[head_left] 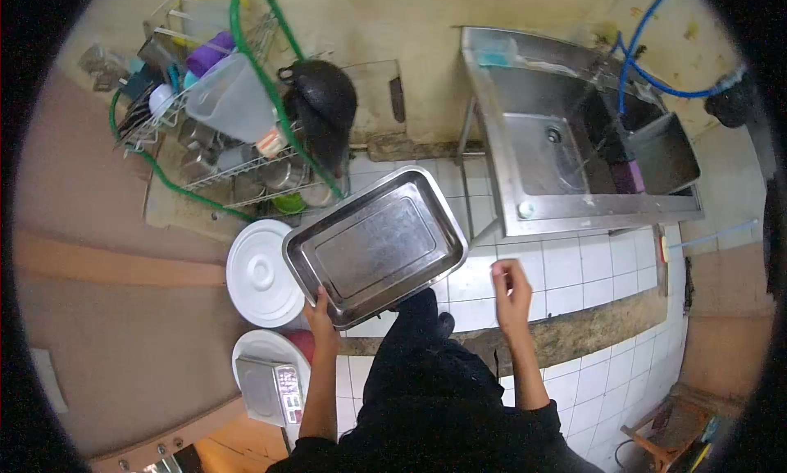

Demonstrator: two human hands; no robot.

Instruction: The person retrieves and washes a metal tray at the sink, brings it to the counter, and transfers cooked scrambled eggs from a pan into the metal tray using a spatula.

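A rectangular stainless steel tray [377,247] with a raised rim is held tilted in front of my body, its hollow side facing up. My left hand [323,316] grips its near left corner, thumb over the rim and the other fingers hidden underneath. Off to the right of the tray, my right hand [512,297] is in the air, touching nothing. Its fingers are curled in, and I see no object in them.
A steel sink [525,206] stands at the front right, with a blue hose [656,84] above it. A wire dish rack [238,178] crowded with kitchenware is at the front left. Below it are a white lidded bucket [262,272] and a digital scale [266,391].
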